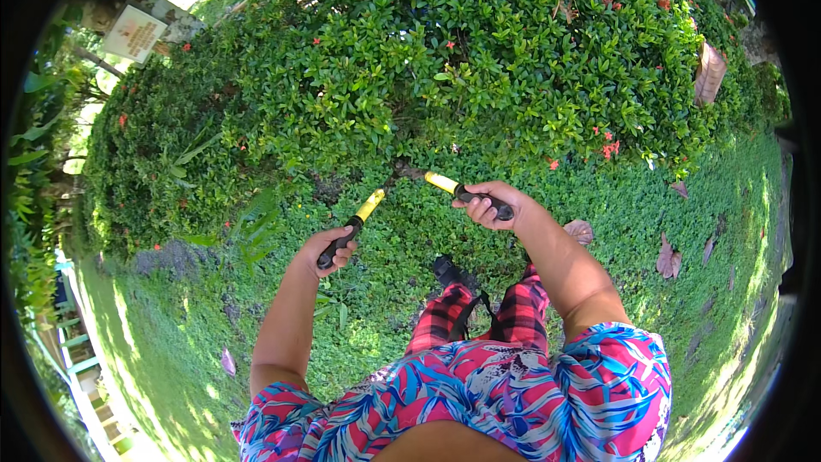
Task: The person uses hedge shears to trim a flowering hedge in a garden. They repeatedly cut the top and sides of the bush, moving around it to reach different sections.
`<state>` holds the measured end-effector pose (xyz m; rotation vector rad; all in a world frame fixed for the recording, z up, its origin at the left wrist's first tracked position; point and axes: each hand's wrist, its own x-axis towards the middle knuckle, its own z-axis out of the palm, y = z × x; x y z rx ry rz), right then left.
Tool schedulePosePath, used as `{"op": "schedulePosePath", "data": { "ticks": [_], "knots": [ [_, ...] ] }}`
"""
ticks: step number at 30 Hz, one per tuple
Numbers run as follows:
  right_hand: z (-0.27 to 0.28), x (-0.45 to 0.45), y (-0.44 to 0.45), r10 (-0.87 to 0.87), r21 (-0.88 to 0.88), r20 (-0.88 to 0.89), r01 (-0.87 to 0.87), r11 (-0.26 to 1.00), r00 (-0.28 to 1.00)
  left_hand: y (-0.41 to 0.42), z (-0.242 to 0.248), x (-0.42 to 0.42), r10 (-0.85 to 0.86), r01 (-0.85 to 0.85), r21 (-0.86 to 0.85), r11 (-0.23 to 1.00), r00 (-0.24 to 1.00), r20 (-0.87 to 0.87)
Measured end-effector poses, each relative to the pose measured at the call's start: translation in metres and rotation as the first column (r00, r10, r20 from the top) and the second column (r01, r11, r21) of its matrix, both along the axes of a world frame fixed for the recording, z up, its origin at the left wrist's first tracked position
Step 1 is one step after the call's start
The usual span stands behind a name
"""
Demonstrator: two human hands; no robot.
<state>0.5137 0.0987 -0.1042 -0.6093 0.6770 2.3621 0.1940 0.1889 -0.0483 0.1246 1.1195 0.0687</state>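
Both my hands grip a pair of hedge shears (370, 205) with yellow shafts and black grips. My left hand (331, 249) is closed around the left grip, and my right hand (492, 204) around the right one. The handles are spread wide apart and meet at a dark pivot near the lower edge of a leafy hedge (449, 64). Dark metal shows at the pivot, but the blades are hard to make out among the leaves. Small red flowers (610, 149) dot the hedge.
Low green ground cover (385, 308) surrounds my feet, with dry fallen leaves (668, 258) at the right. A large brown leaf (710, 74) rests on the hedge. At the upper left hangs a sign (135, 33) bearing writing. A pale green railing (80, 359) runs along the left rim.
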Motion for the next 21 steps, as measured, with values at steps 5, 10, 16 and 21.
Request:
{"op": "schedulePosePath", "data": {
  "ticks": [5,10,16,21],
  "knots": [
    [-0.004,-0.074,-0.002,-0.06,0.014,0.287,0.059,0.998,0.956,-0.037,-0.045,0.029,0.048,-0.041,0.141,0.989,0.998,-0.047],
    [-0.032,-0.025,-0.078,0.148,-0.13,0.217,-0.122,0.984,0.965,-0.073,-0.059,0.029,-0.179,0.197,0.073,0.978,0.962,-0.207],
    [-0.018,0.043,-0.12,0.146,-0.247,0.196,-0.096,0.964,0.97,-0.096,-0.073,0.032,-0.116,0.135,-0.187,0.973,0.987,0.108],
    [-0.01,0.08,-0.09,0.125,-0.142,0.341,-0.08,0.987,0.932,-0.061,-0.098,0.042,-0.091,0.097,-0.061,0.993,0.991,0.098]
  ]
}}
